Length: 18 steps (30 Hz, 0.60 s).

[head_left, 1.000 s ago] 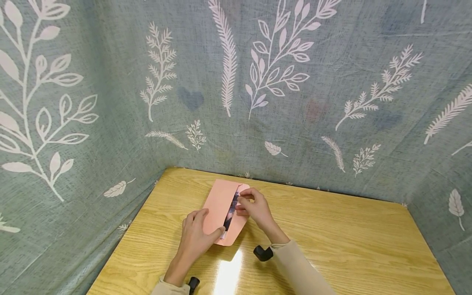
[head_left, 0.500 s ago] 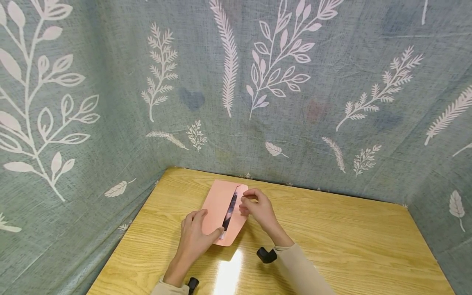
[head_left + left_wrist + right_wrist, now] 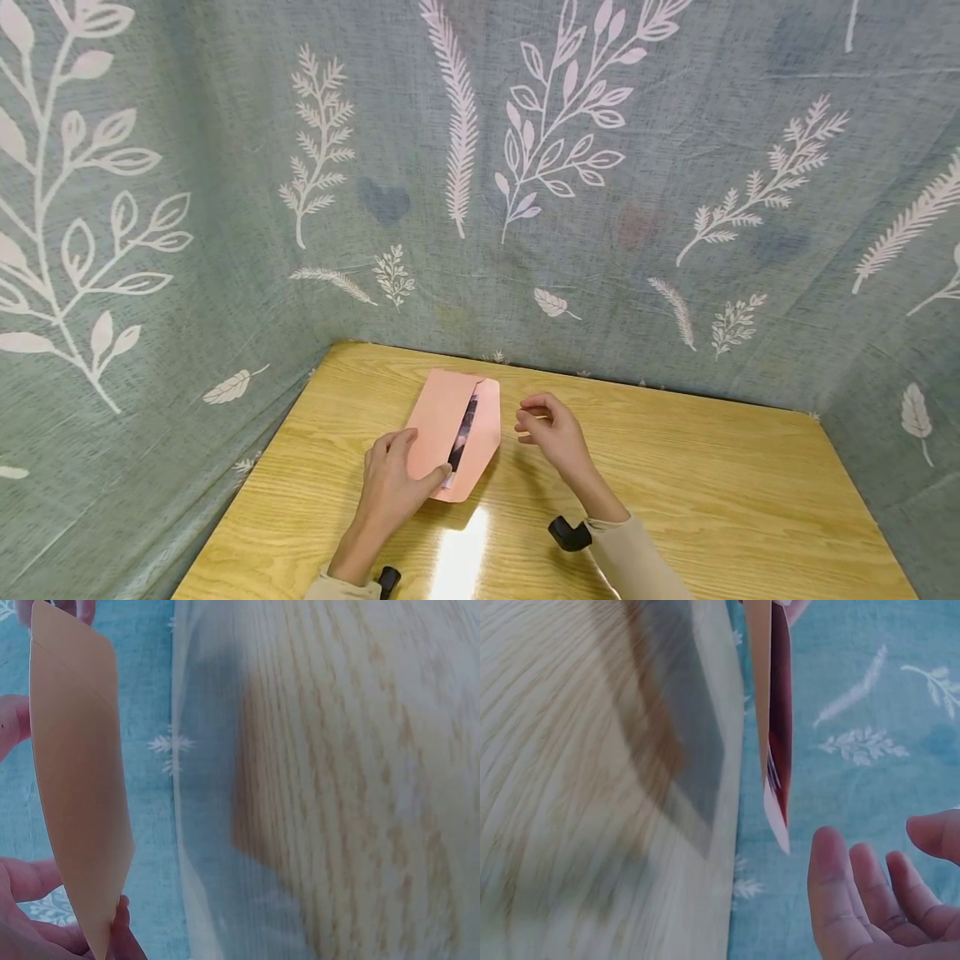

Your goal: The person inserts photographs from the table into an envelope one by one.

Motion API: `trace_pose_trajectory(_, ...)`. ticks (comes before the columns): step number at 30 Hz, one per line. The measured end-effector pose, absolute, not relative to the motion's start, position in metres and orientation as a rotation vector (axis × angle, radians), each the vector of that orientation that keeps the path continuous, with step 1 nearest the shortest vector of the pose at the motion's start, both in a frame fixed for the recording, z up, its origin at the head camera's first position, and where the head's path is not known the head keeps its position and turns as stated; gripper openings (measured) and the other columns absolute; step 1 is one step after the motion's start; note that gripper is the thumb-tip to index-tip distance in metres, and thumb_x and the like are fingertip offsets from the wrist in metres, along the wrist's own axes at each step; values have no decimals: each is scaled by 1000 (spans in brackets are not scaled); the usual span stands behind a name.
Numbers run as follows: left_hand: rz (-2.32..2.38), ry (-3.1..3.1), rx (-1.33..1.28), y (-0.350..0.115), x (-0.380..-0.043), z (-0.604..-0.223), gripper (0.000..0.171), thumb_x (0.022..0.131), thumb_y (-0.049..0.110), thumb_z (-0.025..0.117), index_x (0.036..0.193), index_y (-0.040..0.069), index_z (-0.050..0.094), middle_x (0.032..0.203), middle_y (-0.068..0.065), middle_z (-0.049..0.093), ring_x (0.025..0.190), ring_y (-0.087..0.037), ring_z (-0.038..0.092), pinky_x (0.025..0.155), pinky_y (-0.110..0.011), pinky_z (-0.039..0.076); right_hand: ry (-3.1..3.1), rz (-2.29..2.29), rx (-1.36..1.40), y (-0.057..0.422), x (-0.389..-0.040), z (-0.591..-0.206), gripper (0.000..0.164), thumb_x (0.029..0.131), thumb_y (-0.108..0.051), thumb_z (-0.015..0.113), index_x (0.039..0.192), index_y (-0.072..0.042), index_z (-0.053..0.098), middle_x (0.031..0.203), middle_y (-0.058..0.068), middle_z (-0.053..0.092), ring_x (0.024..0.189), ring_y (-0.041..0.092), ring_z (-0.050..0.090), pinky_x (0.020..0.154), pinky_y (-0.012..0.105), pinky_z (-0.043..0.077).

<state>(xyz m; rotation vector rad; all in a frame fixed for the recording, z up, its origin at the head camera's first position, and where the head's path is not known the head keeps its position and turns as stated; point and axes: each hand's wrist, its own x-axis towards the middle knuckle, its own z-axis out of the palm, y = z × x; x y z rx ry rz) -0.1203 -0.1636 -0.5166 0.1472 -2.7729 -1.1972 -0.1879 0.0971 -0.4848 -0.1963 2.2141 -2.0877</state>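
Observation:
A pink envelope (image 3: 437,408) is held up off the table, its flap (image 3: 482,437) open toward the right. Through its slit shows a dark, purplish picture-like insert (image 3: 462,433). My left hand (image 3: 393,479) grips the envelope's near left part, thumb over the front by the opening and fingers behind. The left wrist view shows the plain back of the envelope (image 3: 82,765). To the right of the flap, my right hand (image 3: 558,437) is apart from it and holds nothing, fingers loosely bent. In the right wrist view those fingers (image 3: 829,877) lie just below the envelope's edge (image 3: 763,697).
A wood-grain table (image 3: 712,483) lies below, with a bright glare patch near its front. Blue-grey cloth (image 3: 600,250) with white leaf prints hangs behind and at the sides. Black wrist-worn pieces (image 3: 570,533) sit at the beige sleeves (image 3: 637,558).
My right hand has let go of the flap edge and drawn away to the right. My left hand keeps its hold, and the envelope has hardly moved.

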Motion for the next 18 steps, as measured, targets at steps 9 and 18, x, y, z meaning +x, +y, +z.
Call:
trace_pose_trajectory(9, -1183, -2775, 137, -166, -120, -519, 84, 77, 56, 80, 140, 7, 54, 141, -19, 41, 128, -37, 35, 95, -57, 40, 2317, -2038, -214, 120, -175, -484, 20, 97, -13, 68, 114, -4, 64, 104, 13, 64, 96, 45, 63, 76, 42, 57)
trace_pose_trajectory(18, -1154, -2792, 133, -167, -120, -522, 84, 78, 60, 78, 139, 7, 55, 141, -20, 42, 128, -38, 36, 96, -58, 39, 2384, -1996, -221, 140, -162, -482, 19, 96, -14, 69, 112, -4, 65, 103, 15, 65, 95, 41, 64, 76, 40, 57)
